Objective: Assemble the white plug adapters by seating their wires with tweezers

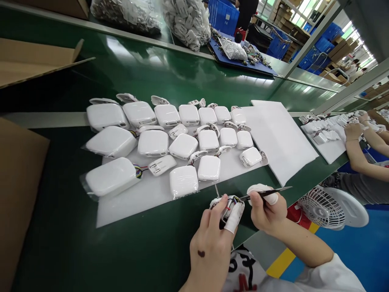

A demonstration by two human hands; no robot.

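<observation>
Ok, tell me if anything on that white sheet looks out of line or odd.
Mostly tidy rows of white chargers on the white sheet, but one charger at the right end sits askew, apart from the rows. The left hand holds an open unit with wires showing; the right hand holds tweezers to it.

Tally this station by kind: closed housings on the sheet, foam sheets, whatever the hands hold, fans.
Closed white housings on the sheet: 17
White foam sheets on the belt: 3
Open unit in the left hand: 1
Tweezers in the right hand: 1
Fan: 1
Total: 23
</observation>
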